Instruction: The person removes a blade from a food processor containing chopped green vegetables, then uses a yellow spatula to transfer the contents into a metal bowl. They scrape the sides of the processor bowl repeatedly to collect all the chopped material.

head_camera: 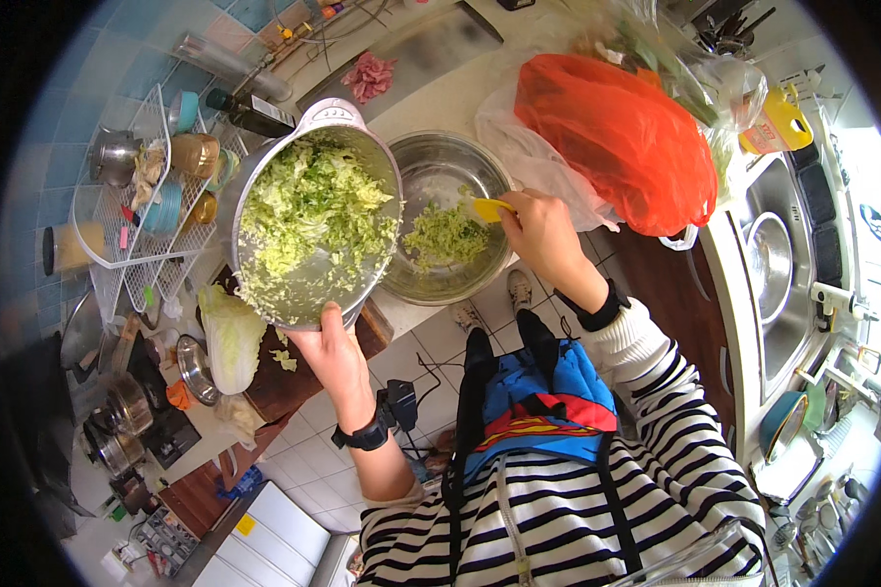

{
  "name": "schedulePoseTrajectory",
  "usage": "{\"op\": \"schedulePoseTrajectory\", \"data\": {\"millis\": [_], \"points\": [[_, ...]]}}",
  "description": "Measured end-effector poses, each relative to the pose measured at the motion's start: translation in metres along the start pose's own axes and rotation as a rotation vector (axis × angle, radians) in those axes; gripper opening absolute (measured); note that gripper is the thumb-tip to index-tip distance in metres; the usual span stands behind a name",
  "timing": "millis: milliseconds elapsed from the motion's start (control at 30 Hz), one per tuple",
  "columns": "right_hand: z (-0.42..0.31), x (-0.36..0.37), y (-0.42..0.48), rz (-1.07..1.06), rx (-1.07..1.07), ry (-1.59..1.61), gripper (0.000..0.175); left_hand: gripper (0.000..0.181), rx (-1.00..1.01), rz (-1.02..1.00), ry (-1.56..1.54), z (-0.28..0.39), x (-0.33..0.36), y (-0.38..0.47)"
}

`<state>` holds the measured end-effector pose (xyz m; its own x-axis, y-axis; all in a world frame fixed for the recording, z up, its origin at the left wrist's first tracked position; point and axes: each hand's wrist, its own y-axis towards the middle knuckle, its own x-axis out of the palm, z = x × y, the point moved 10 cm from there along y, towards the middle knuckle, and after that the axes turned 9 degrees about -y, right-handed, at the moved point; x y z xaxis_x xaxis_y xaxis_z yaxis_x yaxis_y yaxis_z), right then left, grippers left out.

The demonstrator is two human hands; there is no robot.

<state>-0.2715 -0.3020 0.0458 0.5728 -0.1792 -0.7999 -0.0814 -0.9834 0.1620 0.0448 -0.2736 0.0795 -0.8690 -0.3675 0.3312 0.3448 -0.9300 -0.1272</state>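
Observation:
My left hand [332, 359] grips the near rim of a metal pot [330, 293], thumb inside the edge. The pot is tipped toward the right, and chopped cabbage [316, 198] covers much of its inside. Just right of it stands a wide stainless steel basin [448, 286] with a smaller heap of chopped cabbage [448, 235] on its bottom. Over the basin's right rim, my right hand [547, 231] holds a yellow scraper [490, 210], whose tip points into the basin. Part of the scraper is hidden by my fingers.
A red plastic bag [617, 139] bulges right of the basin. At left, a partial napa cabbage [229, 341] lies beside a wooden cutting board [286, 389]. A dark bottle [253, 114] and a white wire rack [147, 213] stand behind the pot. The sink [778, 323] is far right.

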Motion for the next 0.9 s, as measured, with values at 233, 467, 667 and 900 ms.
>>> {"op": "schedulePoseTrajectory", "data": {"millis": [233,467,667,900], "points": [[-0.002,0.009,0.005,-0.071,-0.055,-0.130,0.017,0.076,-0.010,0.024,-0.030,0.008,-0.006,-0.006],[-0.014,0.054,0.018,-0.176,-0.292,-0.209,0.011,0.075,0.025,0.024,-0.028,0.017,-0.010,-0.012],[-0.027,0.079,0.008,-0.183,-0.367,-0.514,0.009,0.078,-0.013,0.069,-0.050,0.020,-0.018,-0.019],[-0.019,0.058,0.024,-0.176,-0.264,-0.459,0.008,0.076,0.089,0.050,-0.057,0.027,-0.029,-0.019]]}}
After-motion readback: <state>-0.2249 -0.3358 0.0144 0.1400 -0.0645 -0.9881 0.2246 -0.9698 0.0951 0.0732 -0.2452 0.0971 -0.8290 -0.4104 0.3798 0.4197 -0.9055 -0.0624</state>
